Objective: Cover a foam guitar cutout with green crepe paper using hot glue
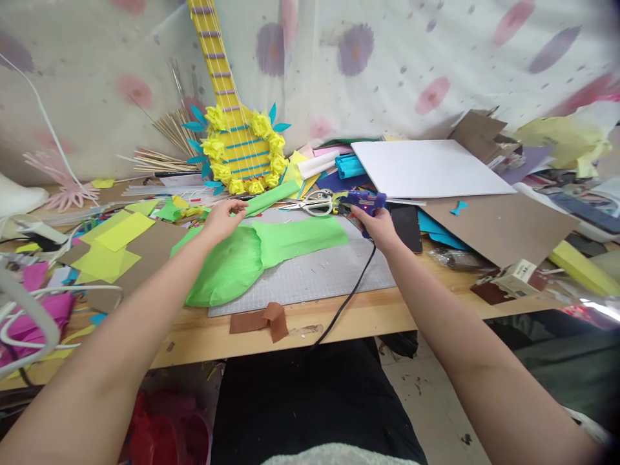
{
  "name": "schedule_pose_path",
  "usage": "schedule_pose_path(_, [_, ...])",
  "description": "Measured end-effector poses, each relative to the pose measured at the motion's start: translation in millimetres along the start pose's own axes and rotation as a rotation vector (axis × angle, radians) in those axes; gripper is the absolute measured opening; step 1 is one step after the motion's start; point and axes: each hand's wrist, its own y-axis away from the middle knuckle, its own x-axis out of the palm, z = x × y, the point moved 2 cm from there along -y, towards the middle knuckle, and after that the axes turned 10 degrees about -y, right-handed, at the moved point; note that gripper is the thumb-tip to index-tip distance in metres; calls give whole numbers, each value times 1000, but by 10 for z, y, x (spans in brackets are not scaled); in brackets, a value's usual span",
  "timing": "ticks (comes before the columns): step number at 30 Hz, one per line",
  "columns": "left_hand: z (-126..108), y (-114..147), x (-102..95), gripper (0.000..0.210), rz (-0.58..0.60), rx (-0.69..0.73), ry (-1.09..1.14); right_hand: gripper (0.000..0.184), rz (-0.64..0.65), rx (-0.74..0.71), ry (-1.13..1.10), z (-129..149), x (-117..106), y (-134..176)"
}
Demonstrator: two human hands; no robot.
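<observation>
My right hand (pixel 376 226) is closed round a dark blue glue gun (pixel 367 199), whose black cord runs down over the table edge. My left hand (pixel 223 221) hovers over green crepe paper with its fingers loosely bent and a small gap at the tips. Just past those fingertips lies a narrow folded green strip (pixel 274 198). Below, a wide green crepe paper piece (pixel 227 268) with a gathered, rounded part and a flat tail spreads across a grey cutting mat (pixel 310 284). White-handled scissors (pixel 317 203) rest beside the glue gun.
A yellow paper guitar (pixel 245 152) trimmed with roses leans at the back. White board (pixel 431 169) and brown cardboard (pixel 504 223) lie to the right, with a black phone (pixel 407 227) nearby. Yellow paper sheets (pixel 124 230) are at left; a brown crepe strip (pixel 259 321) sits in front.
</observation>
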Motion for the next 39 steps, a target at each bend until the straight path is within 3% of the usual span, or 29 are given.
schedule_pose_path(3, [99,37,63,35,-110,-44,-36,40,-180,66,191,-220,-163,-23])
schedule_pose_path(7, [215,130,118,31,-180,-79,-189,48,-181,102,452,-365,-241,39])
schedule_pose_path(13, [231,253,122,40,-25,-86,-392,57,-163,164,747,-304,-223,101])
schedule_pose_path(17, [199,269,117,44,38,-92,-441,59,-127,195,814,-232,-181,118])
schedule_pose_path(23, [159,285,105,42,103,-64,-501,69,-124,87,1067,-3,-267,366])
schedule_pose_path(26, [130,309,94,44,143,-46,-517,56,45,167,1160,171,-221,522])
schedule_pose_path(28, [97,330,97,46,155,-28,-529,42,256,153,1082,277,-20,567])
schedule_pose_path(32, [26,383,154,52,235,-30,-578,36,564,-234,792,381,748,510])
schedule_pose_path(36, [1,416,228,57,307,-46,-602,50,715,-362,717,204,1511,422])
schedule_pose_path(39, [6,423,251,58,299,-37,-619,54,750,-372,713,58,1841,414])
